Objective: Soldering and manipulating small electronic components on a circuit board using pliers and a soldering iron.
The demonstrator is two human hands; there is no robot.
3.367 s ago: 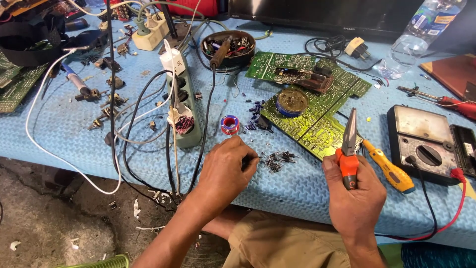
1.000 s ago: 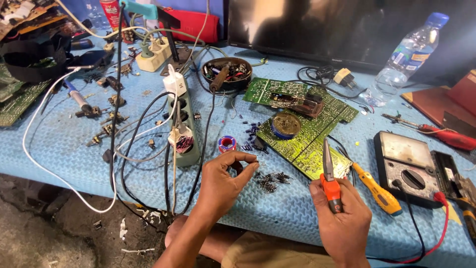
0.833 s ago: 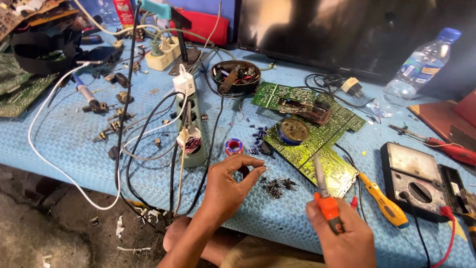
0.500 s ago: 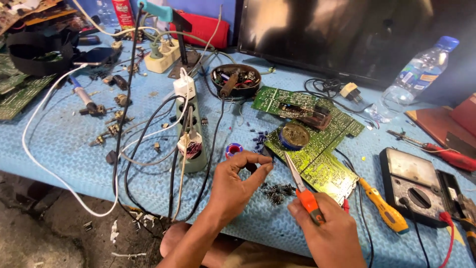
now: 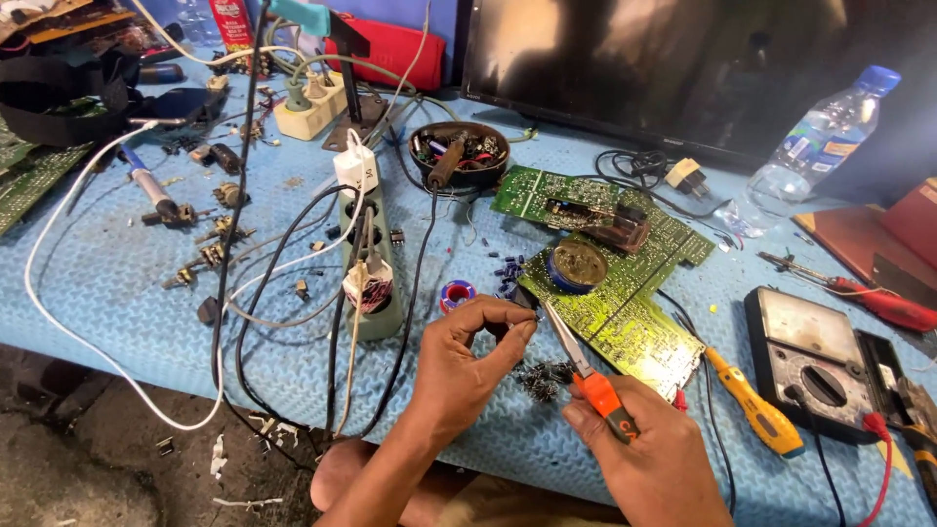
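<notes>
From the head camera, looking down at a bench with a bumpy blue cover, the left hand is raised just above the bench with its thumb and finger pinched shut on a tiny dark part, too small to tell what kind. The right hand has its grip clenched around the orange handles of a pair of thin pliers. A few seconds ago the pliers stood straight up, well away from the left hand; now they lean over, and their pointed tip sits right beside the pinched part, so close that it looks like touching. The left hand has also lifted up and turned its fingers toward the pliers. That seems to mean the two hands are now working on the little part together. Just under the hands lies a small heap of dark bits. Near them sits a green circuit board with a round tin on it. A yellow screwdriver lies to the right, next to a black meter. To the left is a pale green power strip with black and white wires looping around it. A clear water bottle stands far back on the right.
</notes>
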